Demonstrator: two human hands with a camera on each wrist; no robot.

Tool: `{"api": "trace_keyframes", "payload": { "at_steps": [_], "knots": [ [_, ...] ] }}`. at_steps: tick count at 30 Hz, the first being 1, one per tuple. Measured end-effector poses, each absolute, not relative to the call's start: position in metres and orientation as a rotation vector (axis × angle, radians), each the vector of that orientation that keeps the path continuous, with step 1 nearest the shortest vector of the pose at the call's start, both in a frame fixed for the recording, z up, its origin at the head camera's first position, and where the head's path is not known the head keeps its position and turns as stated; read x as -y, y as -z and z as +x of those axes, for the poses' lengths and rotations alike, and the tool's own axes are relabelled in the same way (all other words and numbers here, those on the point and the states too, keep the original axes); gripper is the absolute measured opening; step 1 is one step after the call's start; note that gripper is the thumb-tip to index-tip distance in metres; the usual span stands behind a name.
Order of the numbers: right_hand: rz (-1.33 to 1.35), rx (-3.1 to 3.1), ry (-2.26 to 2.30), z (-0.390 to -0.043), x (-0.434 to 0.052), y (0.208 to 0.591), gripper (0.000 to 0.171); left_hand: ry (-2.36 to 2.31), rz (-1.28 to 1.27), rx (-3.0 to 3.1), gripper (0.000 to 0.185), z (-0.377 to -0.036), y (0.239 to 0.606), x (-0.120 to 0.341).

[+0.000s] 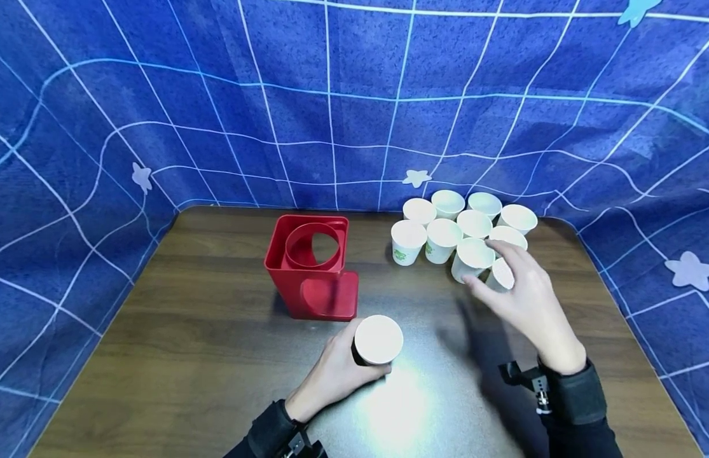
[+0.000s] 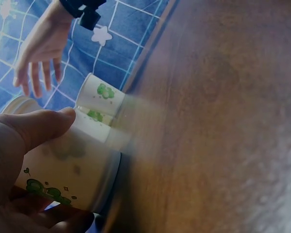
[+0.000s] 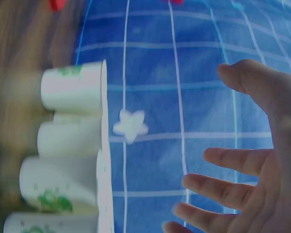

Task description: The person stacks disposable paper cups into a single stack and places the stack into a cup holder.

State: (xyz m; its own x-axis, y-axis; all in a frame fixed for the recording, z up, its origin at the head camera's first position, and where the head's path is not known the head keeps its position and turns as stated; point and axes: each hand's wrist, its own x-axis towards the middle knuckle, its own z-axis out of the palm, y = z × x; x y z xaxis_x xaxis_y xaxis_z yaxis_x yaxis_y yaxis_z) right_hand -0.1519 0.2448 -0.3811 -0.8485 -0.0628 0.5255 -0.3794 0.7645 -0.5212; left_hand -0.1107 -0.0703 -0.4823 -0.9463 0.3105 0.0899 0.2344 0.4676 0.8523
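Paper cup (image 1: 379, 340) sits in my left hand (image 1: 334, 372), my thumb along 1 side and my fingers curled round the other; whether its base touches the table (image 1: 194, 331) I cannot tell. The wall looks thin, so squeezing harder could buckle it, while too loose a hold could let it slip or tilt. Farther off to the right, my right hand (image 1: 528, 302) is spread wide, thumb well apart from the fingers, holding nothing. Beyond my left hand stands the red holder (image 1: 288, 286), round opening upward; a careless swing that way could knock it or catch the cup on its edge. My right hand hovers by the near side of the white cups (image 1: 408, 245), of which I count 10, upright and bunched close. Here I see the greater risk: the rims are so near each other that my fingers coming down could tip a neighbour, and light, hollow cups might topple in a chain. The rearmost stand near the blue cloth (image 1: 354, 114), so a shove that way could jam them against it.
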Motion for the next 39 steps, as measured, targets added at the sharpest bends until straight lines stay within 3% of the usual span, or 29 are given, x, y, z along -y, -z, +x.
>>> {"api": "trace_keyframes", "payload": {
  "at_steps": [28,39],
  "knots": [
    [0.005,2.818,-0.821,-0.174,-0.303,0.412,0.091,-1.473,0.591,-2.615,0.07,-0.123,0.479,0.07],
    [0.057,2.87,-0.768,-0.179,-0.31,0.421,0.062,-1.41,0.629,-2.619,0.068,-0.13,0.477,0.065]
  ]
}}
